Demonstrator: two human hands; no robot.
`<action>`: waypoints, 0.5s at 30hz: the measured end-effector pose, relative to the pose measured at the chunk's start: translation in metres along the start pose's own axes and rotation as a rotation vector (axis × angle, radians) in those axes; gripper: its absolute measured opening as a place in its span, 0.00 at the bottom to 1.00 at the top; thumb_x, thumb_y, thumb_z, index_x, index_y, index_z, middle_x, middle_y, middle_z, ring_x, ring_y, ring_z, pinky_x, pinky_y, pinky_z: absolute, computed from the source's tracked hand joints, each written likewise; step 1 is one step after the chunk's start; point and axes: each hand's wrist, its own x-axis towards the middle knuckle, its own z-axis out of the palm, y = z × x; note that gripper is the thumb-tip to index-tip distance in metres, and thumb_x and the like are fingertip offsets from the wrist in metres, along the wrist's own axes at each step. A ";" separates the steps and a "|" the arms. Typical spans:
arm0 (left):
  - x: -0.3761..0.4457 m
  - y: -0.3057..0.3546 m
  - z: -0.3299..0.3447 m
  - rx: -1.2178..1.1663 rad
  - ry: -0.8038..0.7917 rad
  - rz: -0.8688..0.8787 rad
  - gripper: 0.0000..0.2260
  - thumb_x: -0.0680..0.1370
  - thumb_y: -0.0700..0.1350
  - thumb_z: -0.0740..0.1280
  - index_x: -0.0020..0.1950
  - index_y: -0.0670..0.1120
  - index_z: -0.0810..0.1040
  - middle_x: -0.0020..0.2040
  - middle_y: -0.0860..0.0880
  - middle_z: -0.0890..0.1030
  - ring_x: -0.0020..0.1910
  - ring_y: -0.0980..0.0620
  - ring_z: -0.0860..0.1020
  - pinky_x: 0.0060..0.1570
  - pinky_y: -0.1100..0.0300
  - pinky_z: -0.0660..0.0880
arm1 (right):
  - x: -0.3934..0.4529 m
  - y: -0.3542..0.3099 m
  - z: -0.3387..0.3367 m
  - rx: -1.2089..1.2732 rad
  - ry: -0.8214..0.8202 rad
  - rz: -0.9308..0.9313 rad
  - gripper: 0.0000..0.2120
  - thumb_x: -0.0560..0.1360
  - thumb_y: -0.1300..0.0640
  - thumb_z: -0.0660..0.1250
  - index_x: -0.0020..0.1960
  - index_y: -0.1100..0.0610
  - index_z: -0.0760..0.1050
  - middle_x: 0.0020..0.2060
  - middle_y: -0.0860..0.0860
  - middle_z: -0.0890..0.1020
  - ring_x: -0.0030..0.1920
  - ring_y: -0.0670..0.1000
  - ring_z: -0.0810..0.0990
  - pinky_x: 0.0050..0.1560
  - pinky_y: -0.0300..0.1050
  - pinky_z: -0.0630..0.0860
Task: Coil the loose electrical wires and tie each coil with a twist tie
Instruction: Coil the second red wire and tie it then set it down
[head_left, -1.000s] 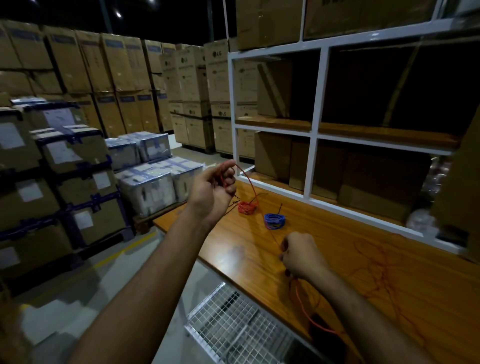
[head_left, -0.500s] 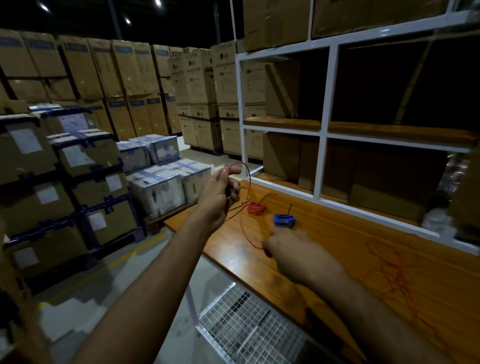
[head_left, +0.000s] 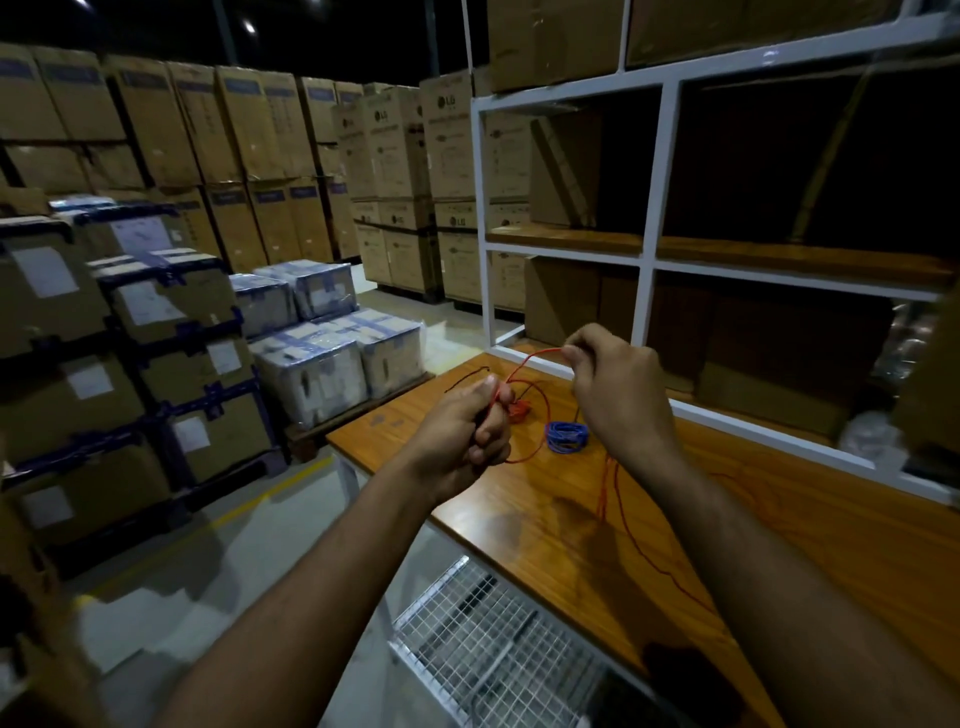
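Centre frame, head view, over a wooden bench (head_left: 779, 545): left hand (head_left: 462, 436), fingers curled round gathered loops of red wire (head_left: 537, 410), probably to keep the coil from springing open. Right hand (head_left: 618, 395), raised just right of centre, pinches the same wire at its fingertips, apparently feeding the next turn; slack trails down to the lower right. Between the hands on the bench: finished blue coil (head_left: 566, 436) and small red coil (head_left: 517, 411), set aside.

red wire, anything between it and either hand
No. Both hands are already on the red wire: the left hand grips its loops and the right hand pinches the strand, with only open air between them.
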 end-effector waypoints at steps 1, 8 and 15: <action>-0.001 0.002 -0.002 -0.056 -0.037 -0.020 0.14 0.86 0.47 0.51 0.44 0.44 0.70 0.22 0.52 0.63 0.18 0.57 0.60 0.21 0.64 0.60 | 0.003 0.002 0.001 -0.005 -0.030 0.048 0.09 0.81 0.51 0.63 0.51 0.54 0.80 0.38 0.48 0.81 0.37 0.45 0.78 0.34 0.41 0.75; -0.004 0.021 -0.025 -0.235 -0.242 -0.152 0.13 0.83 0.47 0.57 0.42 0.44 0.74 0.23 0.55 0.66 0.20 0.60 0.63 0.21 0.67 0.60 | 0.007 0.021 -0.002 0.301 -0.361 0.338 0.22 0.81 0.43 0.59 0.34 0.55 0.74 0.27 0.50 0.73 0.30 0.49 0.70 0.34 0.46 0.66; -0.003 0.017 -0.037 0.003 -0.238 -0.155 0.13 0.82 0.48 0.58 0.40 0.45 0.73 0.25 0.52 0.67 0.22 0.57 0.65 0.23 0.66 0.60 | 0.007 0.027 -0.004 0.587 -0.475 0.615 0.21 0.81 0.42 0.60 0.37 0.55 0.73 0.25 0.48 0.68 0.25 0.47 0.64 0.24 0.40 0.62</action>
